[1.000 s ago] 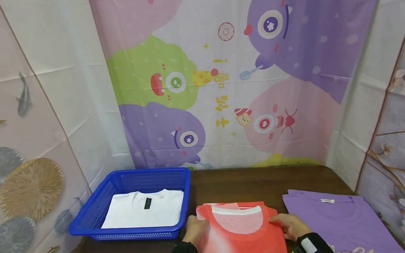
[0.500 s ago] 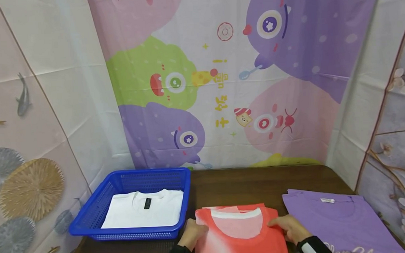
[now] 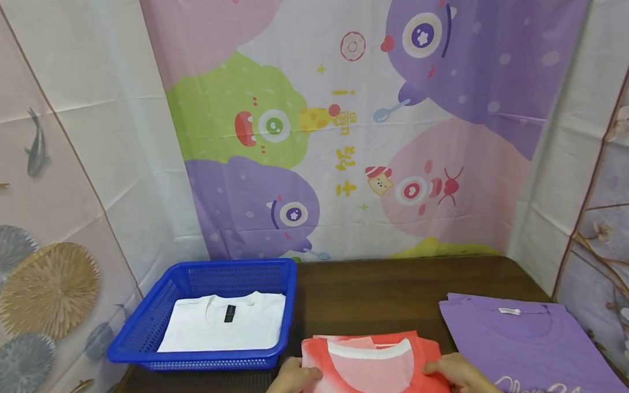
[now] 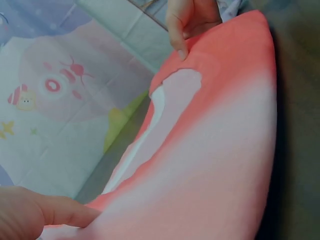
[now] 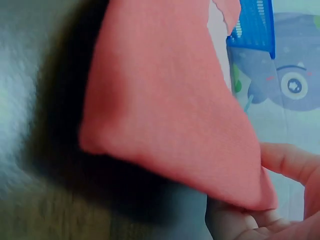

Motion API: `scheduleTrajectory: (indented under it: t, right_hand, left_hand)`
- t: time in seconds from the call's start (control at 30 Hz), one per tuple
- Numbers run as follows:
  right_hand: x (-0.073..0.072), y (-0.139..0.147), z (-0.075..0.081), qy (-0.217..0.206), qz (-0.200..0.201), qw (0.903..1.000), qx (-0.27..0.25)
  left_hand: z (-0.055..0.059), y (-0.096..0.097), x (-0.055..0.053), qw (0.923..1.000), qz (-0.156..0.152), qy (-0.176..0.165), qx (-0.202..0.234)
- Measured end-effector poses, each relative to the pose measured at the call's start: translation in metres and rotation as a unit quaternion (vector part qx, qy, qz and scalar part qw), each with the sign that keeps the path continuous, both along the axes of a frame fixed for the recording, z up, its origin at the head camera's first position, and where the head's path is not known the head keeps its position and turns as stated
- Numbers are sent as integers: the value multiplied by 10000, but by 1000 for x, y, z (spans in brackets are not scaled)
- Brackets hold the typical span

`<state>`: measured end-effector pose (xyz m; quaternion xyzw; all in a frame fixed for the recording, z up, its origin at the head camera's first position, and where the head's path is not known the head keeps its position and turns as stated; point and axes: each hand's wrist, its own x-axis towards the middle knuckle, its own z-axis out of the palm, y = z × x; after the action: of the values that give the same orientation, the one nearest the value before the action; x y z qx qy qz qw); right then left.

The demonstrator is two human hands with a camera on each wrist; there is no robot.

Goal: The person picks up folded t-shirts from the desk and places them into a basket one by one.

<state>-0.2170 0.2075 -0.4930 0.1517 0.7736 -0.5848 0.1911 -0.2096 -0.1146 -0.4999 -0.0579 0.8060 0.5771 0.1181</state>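
Observation:
A folded coral-and-white T-shirt with a white neckband is held at the front of the head view. My left hand pinches its left edge, thumb on top. On the opposite edge, my right hand grips the cloth the same way. The left wrist view shows the left hand at one corner and the right hand at the far one. In the right wrist view, the right hand has its thumb above the cloth and fingers beneath, and the shirt looks raised off the table.
Left of the shirt stands a blue plastic basket with a folded white T-shirt in it. A folded purple T-shirt lies at right on the brown table. Printed curtains hang behind and at both sides.
Both hands have drawn the coral shirt toward the body, so it sits lower in the head view. The basket and the purple T-shirt have stayed put.

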Motion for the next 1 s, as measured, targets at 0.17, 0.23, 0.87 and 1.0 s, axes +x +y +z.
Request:
scheduleTrajectory:
  t: [0.17,0.23,0.87,1.0]
  right_hand:
    - [6,3,1,518,357,9975,-327]
    - [8,3,3,652,468,9960,-387]
    - [21,-12,24,1076,-137,9899,909]
    - [22,-11,24,1218,-123,9869,1047]
  left_hand:
    - [3,1,6,9997,20,212,110]
    - [5,1,7,9993,31,341,140]
    - [15,2,20,9932,83,1161,77]
    - [15,2,21,9926,41,1216,51]
